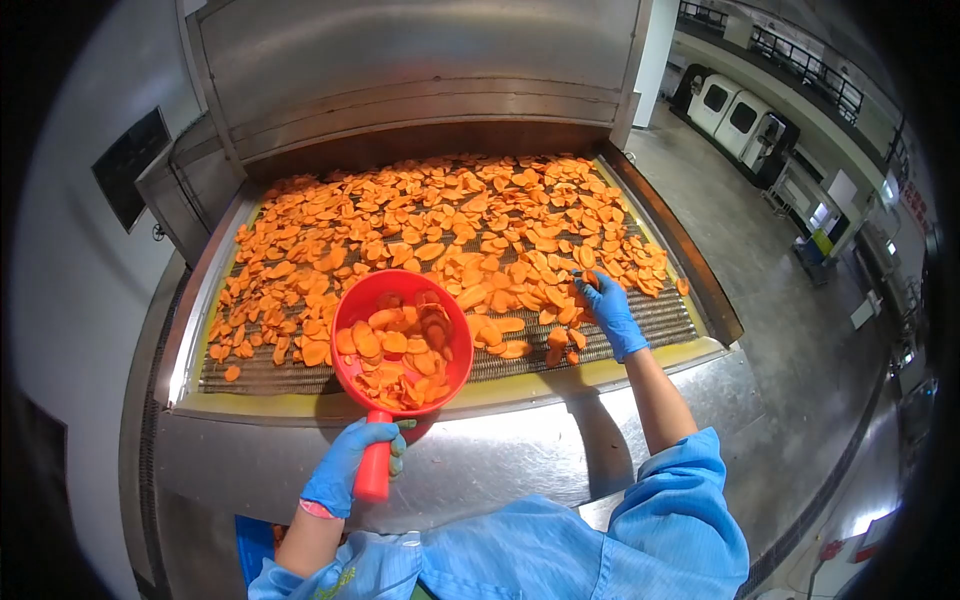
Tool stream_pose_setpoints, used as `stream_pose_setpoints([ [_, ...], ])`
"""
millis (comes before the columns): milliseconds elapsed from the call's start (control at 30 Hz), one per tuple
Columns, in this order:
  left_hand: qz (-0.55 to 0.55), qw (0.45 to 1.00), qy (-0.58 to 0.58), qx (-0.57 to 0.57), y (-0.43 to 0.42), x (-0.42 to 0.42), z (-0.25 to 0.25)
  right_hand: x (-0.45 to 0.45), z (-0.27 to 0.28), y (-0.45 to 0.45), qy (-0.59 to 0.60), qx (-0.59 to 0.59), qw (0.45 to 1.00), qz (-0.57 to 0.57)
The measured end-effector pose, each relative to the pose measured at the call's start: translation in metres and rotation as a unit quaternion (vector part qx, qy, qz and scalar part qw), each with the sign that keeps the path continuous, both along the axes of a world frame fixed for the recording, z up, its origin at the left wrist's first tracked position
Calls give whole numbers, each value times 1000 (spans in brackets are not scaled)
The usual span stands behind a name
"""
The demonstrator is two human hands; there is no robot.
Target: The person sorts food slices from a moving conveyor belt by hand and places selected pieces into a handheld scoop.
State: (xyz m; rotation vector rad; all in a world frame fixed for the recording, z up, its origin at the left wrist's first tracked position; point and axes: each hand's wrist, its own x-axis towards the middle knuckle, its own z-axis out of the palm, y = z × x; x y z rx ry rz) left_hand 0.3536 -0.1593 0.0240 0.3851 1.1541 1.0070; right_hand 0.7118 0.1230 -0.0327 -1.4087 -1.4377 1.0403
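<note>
My left hand (pixel 362 460), in a blue glove, is wrapped round the handle of a red plastic scoop (pixel 466 352). The scoop's round bowl is partly filled with thin orange vegetable slices (pixel 390 342) and hangs over the front edge of a mesh conveyor belt (pixel 270 378). My right hand (pixel 612 312), gloved too, reaches over the belt's right front part. A darker slice (pixel 588 279) shows between its bent fingers. Many more orange slices (pixel 420 215) lie spread over the belt, densest toward the back and thinner along the front.
A metal housing (pixel 420 60) rises behind the belt. Metal side rails (pixel 680 255) border it, and a shiny metal ledge (pixel 500 455) runs along the front, close to my body. Part of a blue container (pixel 255 550) shows at lower left. Machines (pixel 740 115) stand across the floor at right.
</note>
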Motion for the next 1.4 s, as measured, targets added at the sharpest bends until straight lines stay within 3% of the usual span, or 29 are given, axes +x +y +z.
stream_pose_setpoints([
  [33,2,1000,-4,0,-2,-1,-1,4,-3,3,-58,30,998,-12],
  [100,6,1000,-3,-1,-7,-3,-3,13,-1,4,-50,11,998,32],
  [167,12,1000,-4,-1,-12,-6,-6,31,-26,17,-73,68,991,90],
  [233,22,1000,-8,0,-16,-10,-9,54,-42,27,-57,13,991,117],
  [300,26,1000,-16,0,-19,-13,-10,65,-53,33,-185,91,978,36],
  [333,27,999,-22,-1,-20,-14,-11,68,-59,35,-187,92,977,37],
  [400,37,999,-15,5,-22,-14,-9,69,-59,34,-4,113,993,27],
  [433,46,999,-6,9,-23,-14,-7,70,-60,34,-4,113,993,27],
  [500,47,999,-13,8,-26,-16,-7,65,-49,25,-134,139,981,-26],
  [567,48,999,-19,8,-29,-19,-8,77,-61,35,-154,132,979,-31],
  [633,53,998,-34,10,-33,-22,-10,67,-29,11,-476,55,878,-2],
  [667,54,998,-33,11,-36,-22,-9,63,-23,7,-502,-19,865,9],
  [700,62,998,-31,11,-39,-23,-6,62,-26,9,-501,-18,865,9],
  [800,65,997,-31,11,-40,-24,-5,49,-43,22,-461,152,873,-39],
  [900,66,997,-42,11,-41,-28,-9,14,-55,30,-425,174,888,21],
  [1033,78,996,-39,7,-46,-31,-6,-23,-73,42,-452,193,868,68],
  [1233,95,995,-35,18,-55,-34,-1,-45,-76,65,-470,119,869,97],
  [1267,98,995,-30,23,-56,-34,-1,-50,-77,62,-410,192,891,32],
  [1300,100,994,-31,21,-57,-34,-1,-51,-74,62,-411,192,890,35],
  [1367,126,992,-2,15,-59,-33,-1,-48,-60,58,-305,223,926,0],
  [1400,127,992,-4,12,-59,-33,-1,-50,-41,42,-335,204,920,-3],
])
